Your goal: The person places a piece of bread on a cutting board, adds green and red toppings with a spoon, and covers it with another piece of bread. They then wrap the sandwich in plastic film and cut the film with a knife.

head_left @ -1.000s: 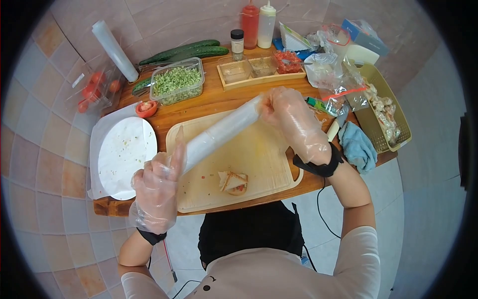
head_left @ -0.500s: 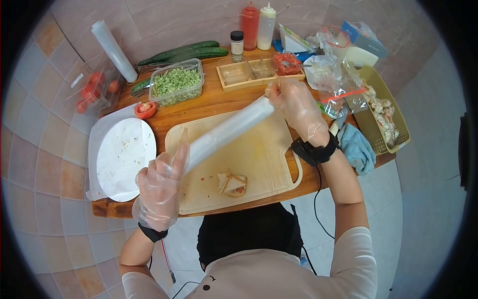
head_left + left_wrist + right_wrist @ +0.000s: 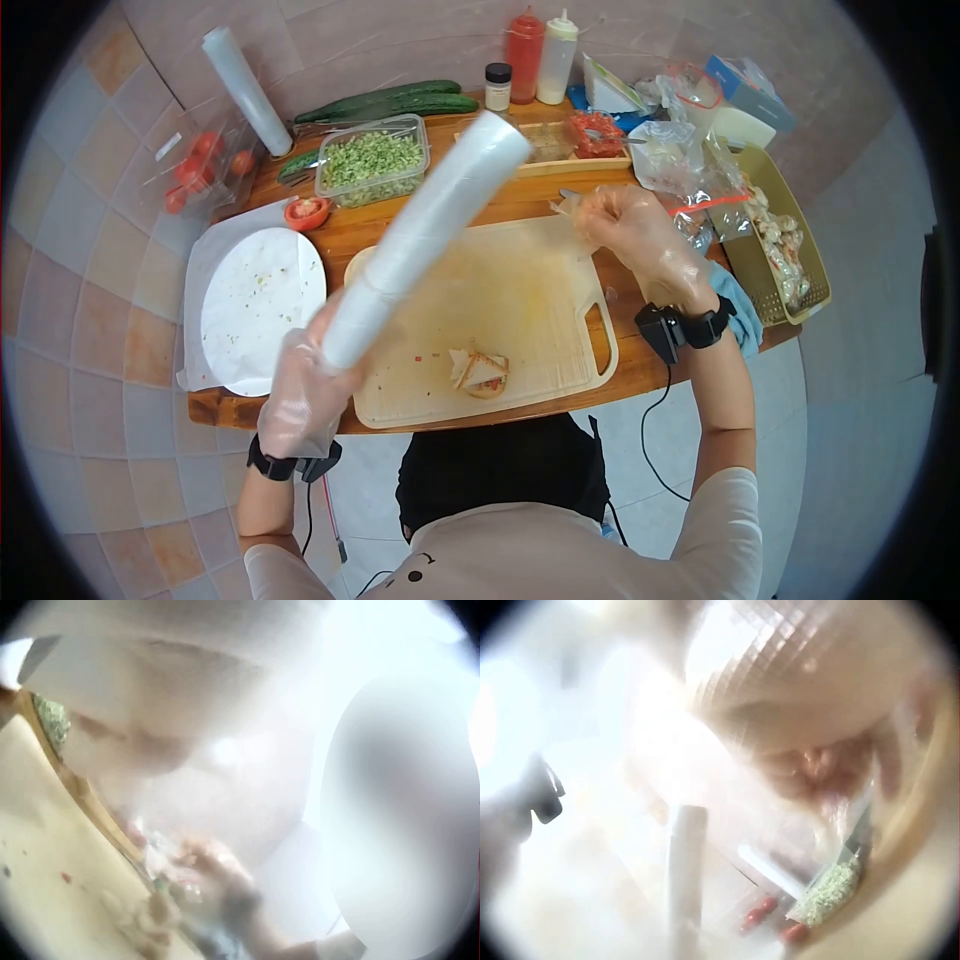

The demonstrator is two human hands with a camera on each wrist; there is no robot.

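A long white roll of plastic film (image 3: pixel 430 240) slants up over the cutting board (image 3: pixel 540 350). My gloved left hand (image 3: pixel 305 385) grips its lower end, and the upper end points away toward the back. My gloved right hand (image 3: pixel 640 235) is apart from the roll, over the board's far right corner. Its fingers curl together, and thin clear plastic film (image 3: pixel 836 814) shows at the fingertips in the right wrist view. A small cut sandwich (image 3: pixel 480 373) lies on the near part of the board. The left wrist view is blurred.
A paper-lined white plate (image 3: pixel 265 310) sits left of the board. Behind are a tub of chopped cucumber (image 3: pixel 372 160), a halved tomato (image 3: pixel 307 212), cucumbers (image 3: pixel 390 102) and a sauce tray (image 3: pixel 590 163). A basket (image 3: pixel 815 260) and a blue cloth (image 3: pixel 740 310) are at right. Another roll (image 3: pixel 247 90) stands back left.
The right hand has left the roll's far end and moved right and down. The left hand has tilted the roll more steeply, its free end swinging up toward the back.
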